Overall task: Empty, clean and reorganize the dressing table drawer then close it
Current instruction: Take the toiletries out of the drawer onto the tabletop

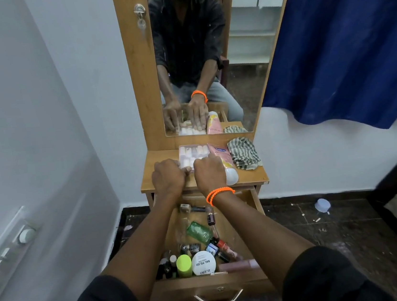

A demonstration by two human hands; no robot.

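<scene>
Nearest, the wooden drawer (209, 287) stands pulled open with its curved metal handle toward the person, still crowded with a white nail-polish tub (203, 262), a green glass bottle (198, 230) and small vials. Farther, on the tabletop (151, 178), the left hand (169, 176) and right hand (209, 174) curl closed on the near edge of a clear plastic box (194, 153) of pale cylinders, probably settling it clear of the drawer, beside a pink tube (222, 157) and a crumpled checked cloth (243, 153) at far right.

— What colours are centre frame?
— A tan wood dressing table (163, 177); a pink tube (220, 154); a green-and-cream striped cloth (244, 153).
— Elsewhere?
— Orange wristband (219, 194) at centre, lime-green cap (184, 264) low, deep blue curtain (343, 32) upper right.
</scene>
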